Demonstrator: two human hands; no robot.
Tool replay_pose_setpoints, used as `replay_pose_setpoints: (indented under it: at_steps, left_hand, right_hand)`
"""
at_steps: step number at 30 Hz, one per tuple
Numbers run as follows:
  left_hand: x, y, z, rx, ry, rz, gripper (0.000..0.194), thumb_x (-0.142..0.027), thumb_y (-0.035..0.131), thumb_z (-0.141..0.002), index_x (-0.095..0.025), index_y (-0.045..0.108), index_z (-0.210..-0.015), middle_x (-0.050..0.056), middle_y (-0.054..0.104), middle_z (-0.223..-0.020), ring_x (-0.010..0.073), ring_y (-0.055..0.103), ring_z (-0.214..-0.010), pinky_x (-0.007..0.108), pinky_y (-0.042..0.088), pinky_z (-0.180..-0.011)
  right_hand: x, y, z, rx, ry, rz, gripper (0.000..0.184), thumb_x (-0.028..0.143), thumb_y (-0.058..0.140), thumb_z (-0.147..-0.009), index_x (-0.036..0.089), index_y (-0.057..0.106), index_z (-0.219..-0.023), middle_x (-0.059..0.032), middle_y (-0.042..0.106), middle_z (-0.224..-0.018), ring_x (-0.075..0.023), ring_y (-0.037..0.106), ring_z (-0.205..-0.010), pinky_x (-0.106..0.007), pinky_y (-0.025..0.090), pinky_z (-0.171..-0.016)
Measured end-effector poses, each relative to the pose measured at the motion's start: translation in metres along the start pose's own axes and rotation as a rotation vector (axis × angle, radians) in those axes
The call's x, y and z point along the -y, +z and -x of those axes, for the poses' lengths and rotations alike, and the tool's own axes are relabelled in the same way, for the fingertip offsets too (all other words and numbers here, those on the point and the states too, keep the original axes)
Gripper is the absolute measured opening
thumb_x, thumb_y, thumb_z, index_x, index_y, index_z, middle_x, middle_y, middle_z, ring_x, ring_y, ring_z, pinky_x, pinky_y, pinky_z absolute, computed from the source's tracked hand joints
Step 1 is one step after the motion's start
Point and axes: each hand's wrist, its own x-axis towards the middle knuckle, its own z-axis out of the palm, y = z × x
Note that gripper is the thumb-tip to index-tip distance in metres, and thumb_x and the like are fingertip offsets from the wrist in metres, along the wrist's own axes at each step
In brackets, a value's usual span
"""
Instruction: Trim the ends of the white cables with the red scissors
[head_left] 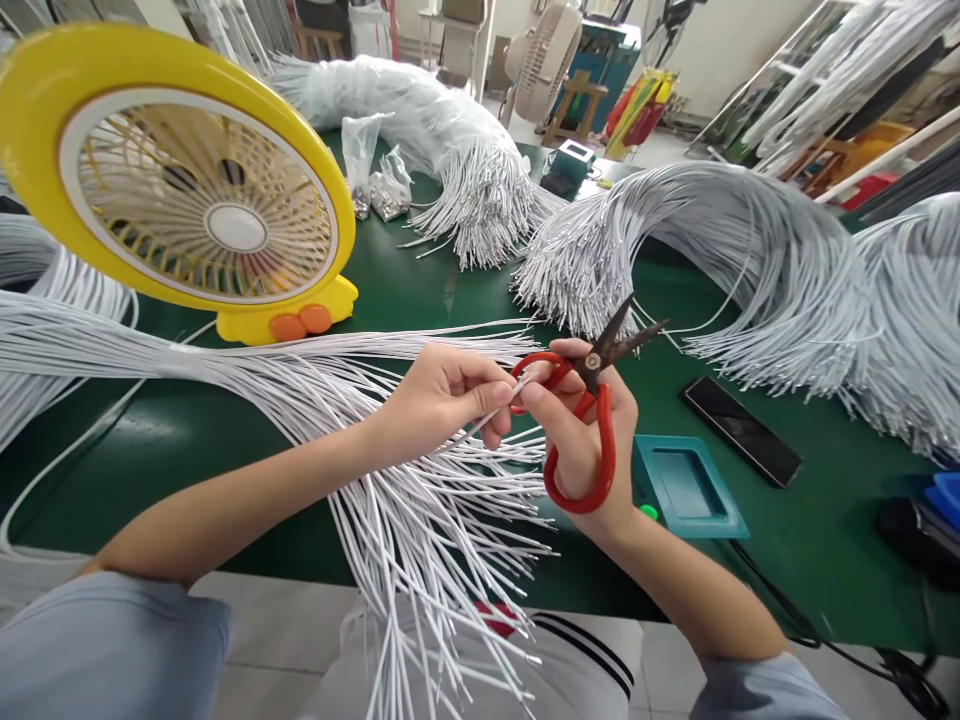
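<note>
My left hand (442, 395) pinches the end of a thin white wire (504, 404) above the table's front edge. My right hand (581, 430) grips red-handled scissors (592, 400), blades slightly apart and pointing up to the right, and its fingertips also touch the wire's tip. The two hands meet at the wire end. Below them a big sheaf of white wires (405, 500) fans out from the left over the green table (450, 290) and hangs past its edge over my lap.
A yellow desk fan (180, 190) stands at the left. More white wire bundles (757, 270) lie at the right and at the back (450, 130). A black phone (739, 430), a teal tray (686, 485) and small plastic bags (379, 180) lie on the table.
</note>
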Motion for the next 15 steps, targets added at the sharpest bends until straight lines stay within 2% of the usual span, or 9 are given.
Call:
replay_pose_setpoints:
  at_steps: [11, 14, 15]
  left_hand:
    - [0.0029, 0.0034, 0.0003, -0.049, 0.069, 0.003, 0.019, -0.026, 0.069, -0.079, -0.009, 0.066, -0.073, 0.003, 0.064, -0.060, 0.0097, 0.061, -0.054, 0.019, 0.053, -0.053]
    - [0.0053, 0.0030, -0.0012, -0.057, 0.084, -0.067, 0.019, -0.027, 0.066, -0.081, -0.009, 0.065, -0.074, 0.003, 0.065, -0.061, 0.0098, 0.060, -0.053, 0.019, 0.052, -0.052]
    - [0.0079, 0.0030, -0.0023, -0.022, 0.086, -0.125, 0.020, -0.027, 0.064, -0.083, -0.009, 0.066, -0.076, 0.003, 0.066, -0.063, 0.0103, 0.061, -0.055, 0.020, 0.052, -0.054]
  right_hand:
    - [-0.0001, -0.0002, 0.0019, -0.006, -0.013, -0.004, 0.026, 0.016, 0.066, -0.077, 0.023, 0.056, -0.100, 0.0037, 0.061, -0.074, -0.0095, 0.060, -0.067, -0.024, 0.053, -0.064]
    - [0.0010, -0.0015, -0.0013, -0.040, -0.015, -0.024, 0.026, 0.014, 0.064, -0.077, 0.023, 0.055, -0.100, 0.0039, 0.061, -0.075, -0.0086, 0.059, -0.067, -0.024, 0.051, -0.066]
    - [0.0021, -0.0026, -0.0032, -0.073, -0.034, -0.039, 0.027, 0.013, 0.063, -0.077, 0.023, 0.055, -0.101, 0.0042, 0.060, -0.075, -0.0081, 0.058, -0.066, -0.024, 0.051, -0.067]
